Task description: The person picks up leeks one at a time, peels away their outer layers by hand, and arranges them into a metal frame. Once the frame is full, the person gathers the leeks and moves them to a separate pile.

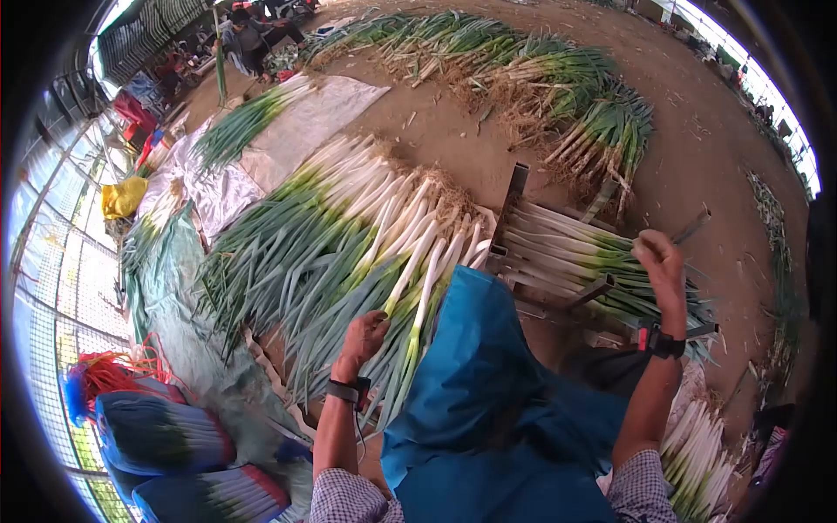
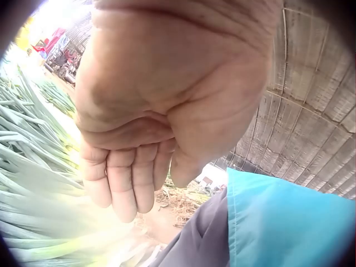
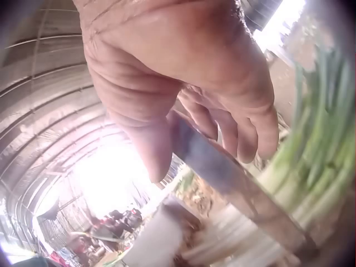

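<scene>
My left hand [image 1: 360, 342] hovers over the near edge of a wide spread of long green onions [image 1: 349, 213], white stems pointing away. In the left wrist view its fingers [image 2: 122, 189] hang loosely bent together, and the palm holds nothing. My right hand [image 1: 660, 268] is raised above the green tops of a second bundle of green onions [image 1: 558, 248], which lies across a metal frame [image 1: 516, 187] with upright posts. A metal bar [image 3: 239, 189] passes behind the thumb in the right wrist view. The right fingers [image 3: 261, 133] are loosely bent, with no onion among them.
Unpeeled green onions [image 1: 558, 78] with dirty roots lie in an arc on the earth floor. Wrapped bundles [image 1: 166, 436] and orange ties [image 1: 122, 370] stand at the lower left. More white stems [image 1: 697, 453] lie at lower right. A person [image 1: 253, 39] sits far back. A blue apron [image 1: 488, 392] covers my lap.
</scene>
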Demonstrator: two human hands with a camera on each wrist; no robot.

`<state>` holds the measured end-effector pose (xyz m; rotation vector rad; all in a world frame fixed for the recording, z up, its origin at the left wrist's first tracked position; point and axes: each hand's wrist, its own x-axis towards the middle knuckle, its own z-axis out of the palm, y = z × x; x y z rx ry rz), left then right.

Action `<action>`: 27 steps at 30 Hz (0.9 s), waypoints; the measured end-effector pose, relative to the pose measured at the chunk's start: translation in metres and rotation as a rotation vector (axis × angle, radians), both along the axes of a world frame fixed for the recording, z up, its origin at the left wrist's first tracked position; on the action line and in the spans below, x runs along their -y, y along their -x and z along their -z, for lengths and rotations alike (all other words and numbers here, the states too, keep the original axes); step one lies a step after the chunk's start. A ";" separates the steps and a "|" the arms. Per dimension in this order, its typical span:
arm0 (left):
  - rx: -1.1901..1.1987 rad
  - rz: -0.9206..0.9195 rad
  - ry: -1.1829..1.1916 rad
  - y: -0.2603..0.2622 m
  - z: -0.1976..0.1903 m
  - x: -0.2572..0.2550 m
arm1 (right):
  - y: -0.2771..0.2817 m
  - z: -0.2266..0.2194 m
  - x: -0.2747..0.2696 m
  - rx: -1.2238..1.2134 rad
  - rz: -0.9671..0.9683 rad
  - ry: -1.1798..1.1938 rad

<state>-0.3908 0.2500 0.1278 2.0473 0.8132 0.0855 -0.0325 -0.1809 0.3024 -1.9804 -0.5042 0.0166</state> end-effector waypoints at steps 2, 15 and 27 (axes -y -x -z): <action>-0.039 0.038 -0.030 -0.005 0.023 0.001 | -0.002 -0.026 -0.002 -0.054 -0.063 -0.015; -0.157 -0.218 -0.270 -0.040 0.168 -0.028 | 0.011 0.027 -0.080 -0.111 -0.307 0.181; -0.230 -0.167 -0.454 -0.096 0.211 -0.057 | 0.020 0.029 -0.108 0.003 -0.302 0.308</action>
